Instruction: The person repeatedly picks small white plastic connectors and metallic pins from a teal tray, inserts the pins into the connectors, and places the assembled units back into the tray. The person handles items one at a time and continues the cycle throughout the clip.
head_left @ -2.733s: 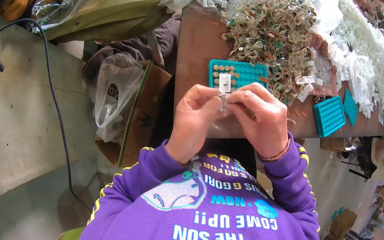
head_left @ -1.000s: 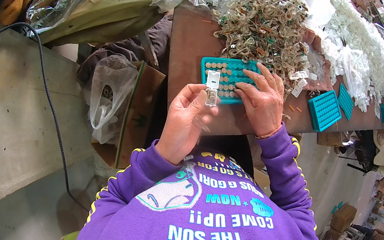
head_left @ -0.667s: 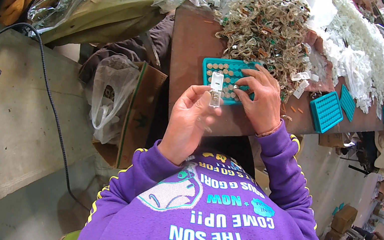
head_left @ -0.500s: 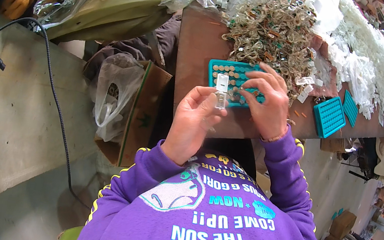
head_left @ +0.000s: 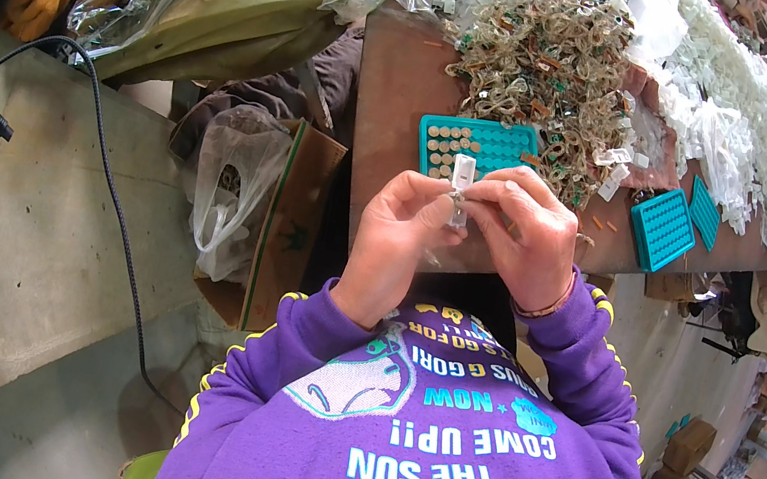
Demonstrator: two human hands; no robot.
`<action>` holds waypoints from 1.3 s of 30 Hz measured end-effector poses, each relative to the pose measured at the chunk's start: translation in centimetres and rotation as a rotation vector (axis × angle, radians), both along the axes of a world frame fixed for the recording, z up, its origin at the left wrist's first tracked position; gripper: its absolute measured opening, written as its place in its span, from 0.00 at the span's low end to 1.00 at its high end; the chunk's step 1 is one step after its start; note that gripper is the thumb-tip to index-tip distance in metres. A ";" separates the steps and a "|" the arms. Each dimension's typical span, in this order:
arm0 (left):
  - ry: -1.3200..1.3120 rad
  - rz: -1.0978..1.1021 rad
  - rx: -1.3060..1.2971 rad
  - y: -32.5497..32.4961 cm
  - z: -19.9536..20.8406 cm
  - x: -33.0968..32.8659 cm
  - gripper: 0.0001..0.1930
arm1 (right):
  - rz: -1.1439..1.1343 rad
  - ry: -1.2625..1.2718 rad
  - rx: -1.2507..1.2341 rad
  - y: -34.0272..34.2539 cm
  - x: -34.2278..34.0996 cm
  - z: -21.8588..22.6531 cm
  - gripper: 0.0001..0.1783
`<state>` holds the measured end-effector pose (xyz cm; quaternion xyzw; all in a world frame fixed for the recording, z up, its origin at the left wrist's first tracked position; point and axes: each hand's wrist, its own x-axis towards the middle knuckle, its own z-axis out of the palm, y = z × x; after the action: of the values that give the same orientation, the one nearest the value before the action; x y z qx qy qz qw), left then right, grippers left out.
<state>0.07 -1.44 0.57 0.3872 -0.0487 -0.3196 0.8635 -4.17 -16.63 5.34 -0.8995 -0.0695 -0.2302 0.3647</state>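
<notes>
Between the thumb and fingers of my left hand [head_left: 388, 245] stands a small clear-and-white plastic case [head_left: 464, 170], its white part upward. My right hand [head_left: 533, 242] meets it from the other side, thumb and fingertips pinched together at the case's middle. Whatever tiny piece those fingertips hold is too small to make out. Just beyond both hands lies a teal tray [head_left: 522, 139] with rows of round pits. Beige round discs [head_left: 444, 146] fill pits on its left side; my fingers cover part of its near edge.
A big heap of coiled beige cords [head_left: 535, 62] spreads behind the tray on the brown table [head_left: 392, 99]. Farther right are teal trays [head_left: 661, 230] and a pile of clear plastic pieces [head_left: 721, 103]. At left stands a cardboard box [head_left: 290, 224] with a plastic bag [head_left: 235, 184].
My right hand has come from over the tray down and in to the case, its fingers closing there. The case in my left hand has shifted slightly right.
</notes>
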 end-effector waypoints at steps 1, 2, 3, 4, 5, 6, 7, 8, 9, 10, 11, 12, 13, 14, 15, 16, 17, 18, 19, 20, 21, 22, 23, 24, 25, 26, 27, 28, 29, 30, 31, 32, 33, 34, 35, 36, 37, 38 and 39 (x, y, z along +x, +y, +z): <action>0.001 0.006 -0.002 -0.1 0.0 -0.1 0.07 | 0.008 0.028 0.046 -0.2 0.1 0.1 0.10; 0.009 0.017 0.006 -0.1 0.1 -0.1 0.07 | 0.024 0.061 0.083 -0.2 0.1 0.1 0.10; 0.016 0.020 0.008 -0.2 0.2 -0.2 0.07 | 0.032 0.092 0.129 -0.3 0.1 0.1 0.10; 0.039 0.014 -0.003 -0.2 0.3 -0.2 0.07 | 0.040 0.106 0.126 -0.2 0.1 0.1 0.10; 0.061 0.002 -0.020 -0.2 0.4 -0.2 0.07 | 0.039 0.118 0.131 -0.2 0.0 0.1 0.10; 0.098 -0.012 -0.014 -0.1 0.6 -0.2 0.07 | 0.031 0.127 0.141 -0.2 0.0 0.0 0.11; 0.135 0.008 -0.076 -0.1 0.7 -0.3 0.07 | 0.012 0.071 0.077 0.1 -0.1 -0.1 0.11; 0.188 0.027 -0.114 -0.1 0.9 -0.3 0.07 | -0.015 0.011 0.017 0.5 -0.3 -0.3 0.11; 0.240 0.051 -0.154 -0.1 1.1 -0.4 0.07 | -0.022 -0.041 -0.058 0.7 -0.4 -0.5 0.11; 0.231 0.059 -0.169 -0.1 1.2 -0.6 0.07 | -0.011 -0.111 -0.140 0.6 -0.5 -0.7 0.14; 0.220 0.072 -0.184 -0.2 1.3 -0.7 0.07 | -0.005 -0.144 -0.123 0.6 -0.5 -0.8 0.15; 0.193 0.083 -0.220 -0.2 1.4 -0.8 0.07 | 0.002 -0.165 -0.116 0.7 -0.6 -1.0 0.15; 0.206 0.086 -0.191 -0.2 1.4 -0.8 0.07 | 0.008 -0.187 -0.109 0.9 -0.7 -1.2 0.16; 0.199 0.089 -0.186 -0.2 1.4 -0.8 0.08 | -0.007 -0.208 -0.081 1.1 -0.7 -1.3 0.17; 0.191 0.082 -0.188 -0.3 1.4 -0.7 0.08 | 0.010 -0.168 -0.013 1.2 -0.7 -1.3 0.17; 0.181 0.041 -0.216 -0.2 1.3 -0.6 0.08 | 0.005 -0.128 0.078 1.0 -0.6 -1.1 0.17; 0.166 -0.009 -0.250 -0.1 1.3 -0.4 0.09 | -0.001 -0.090 0.170 1.1 -0.6 -1.0 0.16; 0.171 -0.044 -0.224 0.0 1.3 -0.3 0.10 | -0.009 -0.080 0.244 0.8 -0.6 -0.6 0.17; 0.190 -0.086 -0.274 0.1 1.3 -0.3 0.10 | -0.071 0.099 0.535 0.6 -0.8 -0.2 0.19; 0.227 -0.114 -0.266 0.1 1.3 -0.4 0.11 | -0.072 0.243 0.612 -0.2 -0.7 0.3 0.19; 0.262 -0.144 -0.257 0.1 1.4 -0.5 0.11 | -0.048 0.389 0.676 -1.2 -0.4 0.9 0.20; 0.267 -0.164 -0.237 0.1 1.5 -0.6 0.11 | 0.061 0.507 0.871 -1.8 0.0 1.1 0.17; 0.271 -0.180 -0.219 0.0 1.5 -0.8 0.11 | 0.053 0.511 0.890 -1.6 -0.1 1.1 0.15; 0.253 -0.203 -0.237 -0.1 1.6 -0.8 0.12 | 0.053 0.491 0.907 -1.6 0.0 1.0 0.13; 0.289 -0.200 -0.233 -0.2 1.6 -0.8 0.12 | 0.022 0.503 0.907 -1.3 0.0 0.8 0.11; 0.303 -0.206 -0.262 -0.3 1.6 -0.7 0.13 | -0.054 0.351 0.736 -0.5 -0.1 0.3 0.08; 0.317 -0.211 -0.291 -0.3 1.5 -0.6 0.13 | -0.176 0.145 0.396 0.1 -0.4 0.0 0.07; 0.293 -0.206 -0.287 -0.4 1.6 -0.5 0.13 | -0.188 -0.027 0.230 0.7 -0.5 -0.4 0.07; 0.269 -0.204 -0.283 -0.5 1.6 -0.5 0.14 | -0.199 -0.181 0.057 1.0 -0.5 -0.6 0.08; 0.252 -0.205 -0.262 -0.6 1.6 -0.4 0.14 | -0.154 -0.270 0.012 1.0 -0.6 -0.7 0.11; 0.264 -0.199 -0.280 -0.5 1.8 -0.4 0.14 | -0.090 -0.263 0.019 0.7 -0.5 -0.7 0.12; 0.283 -0.192 -0.279 -0.5 1.9 -0.4 0.13 | -0.013 -0.275 0.018 0.3 -0.4 -0.7 0.13; 0.315 -0.183 -0.254 -0.4 2.1 -0.4 0.13 | 0.061 -0.293 0.026 -0.2 -0.2 -0.5 0.15; 0.301 -0.211 -0.297 -0.2 2.3 -0.4 0.13 | 0.158 -0.248 0.018 -0.6 -0.4 -0.3 0.20; 0.302 -0.240 -0.315 0.0 2.5 -0.4 0.13 | 0.193 -0.264 -0.044 -0.9 -0.3 -0.2 0.20; 0.301 -0.260 -0.354 0.1 2.7 -0.4 0.13 | 0.223 -0.281 -0.100 -1.1 -0.3 -0.1 0.21; 0.324 -0.258 -0.322 0.1 2.8 -0.5 0.14 | 0.253 -0.297 -0.156 -1.3 -0.2 0.0 0.22; 0.344 -0.248 -0.311 -0.1 2.9 -0.5 0.14 | 0.260 -0.287 -0.192 -1.4 -0.2 0.0 0.24; 0.363 -0.237 -0.298 -0.2 2.9 -0.6 0.15 | 0.251 -0.289 -0.204 -1.4 -0.2 0.0 0.23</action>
<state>-0.49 -1.62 3.46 0.1835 0.0151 -0.4721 0.8621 -4.39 -18.01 5.32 -0.8737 -0.2552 -0.3014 0.2840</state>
